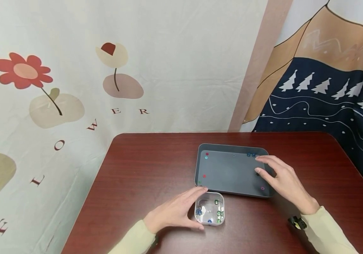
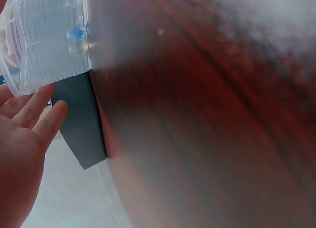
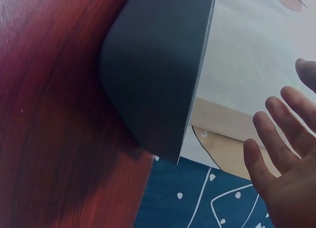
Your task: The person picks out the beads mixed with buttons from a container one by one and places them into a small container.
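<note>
In the head view, my left hand (image 1: 178,210) holds a small clear plastic box (image 1: 209,224) at its left side, thumb at the near edge and fingers at the far edge. Green and blue glass beads (image 1: 218,213) lie inside it. My right hand (image 1: 284,180) hovers over the right side of a grey tray (image 1: 229,176), thumb and fingers spread apart. Two dark blue beads (image 1: 251,155) lie near its fingertips, and a dark speck shows by the thumb. The right wrist view shows the right hand (image 3: 291,154) with fingers extended above the tray's rim.
Red beads (image 1: 204,176), a light blue ring-like bead (image 1: 206,158) and a pink one (image 1: 262,188) are scattered in the tray. Its raised rim runs just behind the box. Both stand on a dark red wooden table (image 1: 143,169), with a printed curtain (image 1: 184,70) behind.
</note>
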The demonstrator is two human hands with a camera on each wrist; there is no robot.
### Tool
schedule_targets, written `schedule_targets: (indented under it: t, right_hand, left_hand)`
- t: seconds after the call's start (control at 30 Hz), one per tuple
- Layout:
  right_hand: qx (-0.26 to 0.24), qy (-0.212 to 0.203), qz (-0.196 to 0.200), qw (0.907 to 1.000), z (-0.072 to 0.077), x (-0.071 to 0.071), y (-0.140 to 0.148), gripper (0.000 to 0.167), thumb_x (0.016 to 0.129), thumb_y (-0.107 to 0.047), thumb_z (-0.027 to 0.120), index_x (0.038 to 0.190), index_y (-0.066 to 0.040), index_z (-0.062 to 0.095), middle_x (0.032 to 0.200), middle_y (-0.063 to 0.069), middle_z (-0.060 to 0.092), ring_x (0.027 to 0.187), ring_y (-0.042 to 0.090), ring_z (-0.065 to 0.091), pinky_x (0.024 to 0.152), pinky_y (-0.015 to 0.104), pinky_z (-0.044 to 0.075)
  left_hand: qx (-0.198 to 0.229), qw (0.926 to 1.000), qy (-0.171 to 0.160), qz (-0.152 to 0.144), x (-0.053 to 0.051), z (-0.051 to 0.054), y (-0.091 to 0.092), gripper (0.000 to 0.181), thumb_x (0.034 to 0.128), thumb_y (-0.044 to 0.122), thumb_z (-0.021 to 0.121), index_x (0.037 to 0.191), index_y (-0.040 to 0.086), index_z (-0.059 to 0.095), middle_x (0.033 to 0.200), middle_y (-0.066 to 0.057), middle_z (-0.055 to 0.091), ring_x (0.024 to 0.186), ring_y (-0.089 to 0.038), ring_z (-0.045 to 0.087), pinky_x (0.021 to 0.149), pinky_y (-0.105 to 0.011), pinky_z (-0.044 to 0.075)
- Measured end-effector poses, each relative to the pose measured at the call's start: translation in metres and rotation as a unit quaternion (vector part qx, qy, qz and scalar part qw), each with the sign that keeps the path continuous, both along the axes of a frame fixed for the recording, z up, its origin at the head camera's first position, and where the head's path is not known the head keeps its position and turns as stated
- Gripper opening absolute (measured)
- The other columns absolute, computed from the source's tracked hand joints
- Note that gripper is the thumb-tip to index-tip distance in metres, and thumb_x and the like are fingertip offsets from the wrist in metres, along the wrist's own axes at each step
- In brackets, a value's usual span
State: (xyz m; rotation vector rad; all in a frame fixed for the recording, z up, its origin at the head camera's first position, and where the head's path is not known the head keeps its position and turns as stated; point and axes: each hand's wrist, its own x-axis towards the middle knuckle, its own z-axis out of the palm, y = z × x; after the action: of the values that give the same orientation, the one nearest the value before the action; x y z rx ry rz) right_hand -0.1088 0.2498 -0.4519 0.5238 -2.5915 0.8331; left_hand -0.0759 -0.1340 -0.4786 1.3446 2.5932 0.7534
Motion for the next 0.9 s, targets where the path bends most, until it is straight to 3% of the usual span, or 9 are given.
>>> schedule_targets:
  t: [0.13,0.33,0.47,0.67,0.9]
  right_hand:
    - [0.007,-0.009,-0.007,0.9999,0.0002,-0.0003,0.0024,0.044,0.088,-0.013,0.083,0.13,-0.011,0.069,0.127,0.007,0.067,0.107,0.024,0.065,0.08,0.009,0.046]
    - [0.011,-0.019,-0.013,0.9997,-0.0018,0.0003,0.0042,0.046,0.088,-0.014,0.083,0.132,-0.01,0.068,0.126,0.009,0.067,0.107,0.028,0.065,0.078,0.019,0.052]
    - [0.013,-0.022,-0.015,0.9996,-0.003,0.0003,0.0046,0.046,0.088,-0.014,0.083,0.132,-0.01,0.068,0.126,0.01,0.067,0.108,0.028,0.066,0.079,0.033,0.057]
    - [0.015,-0.022,-0.014,0.9995,-0.0027,-0.0014,0.0058,0.044,0.089,-0.013,0.082,0.131,-0.009,0.068,0.126,0.011,0.067,0.109,0.029,0.065,0.082,0.055,0.057]
    - [0.008,-0.032,-0.01,0.9994,-0.0027,-0.0049,0.0086,0.042,0.09,-0.014,0.081,0.131,-0.009,0.068,0.126,0.013,0.067,0.111,0.031,0.064,0.085,0.059,0.057]
  left_hand:
    - [0.004,0.9992,-0.037,0.016,0.0005,-0.002,-0.0004,0.108,0.0792,0.055,0.086,0.16,0.008,0.032,0.159,-0.007,0.044,0.145,-0.02,0.045,0.119,-0.036,0.038]
    - [0.018,0.997,-0.07,0.029,0.0003,-0.0037,0.0002,0.109,0.0752,0.053,0.09,0.158,0.008,0.034,0.155,-0.005,0.047,0.14,-0.017,0.049,0.118,-0.034,0.039]
    - [0.023,0.9956,-0.085,0.033,-0.0002,-0.0045,0.0011,0.108,0.0736,0.051,0.092,0.156,0.008,0.036,0.153,-0.003,0.048,0.139,-0.016,0.05,0.118,-0.033,0.039]
    - [0.019,0.9957,-0.082,0.039,0.0004,-0.0043,0.0012,0.105,0.0751,0.053,0.09,0.156,0.012,0.036,0.153,-0.004,0.049,0.139,-0.016,0.051,0.117,-0.034,0.041]
    - [0.024,0.996,-0.079,0.032,-0.0004,-0.0038,0.0009,0.098,0.0771,0.052,0.089,0.153,0.014,0.04,0.146,-0.001,0.055,0.133,-0.012,0.055,0.113,-0.031,0.044]
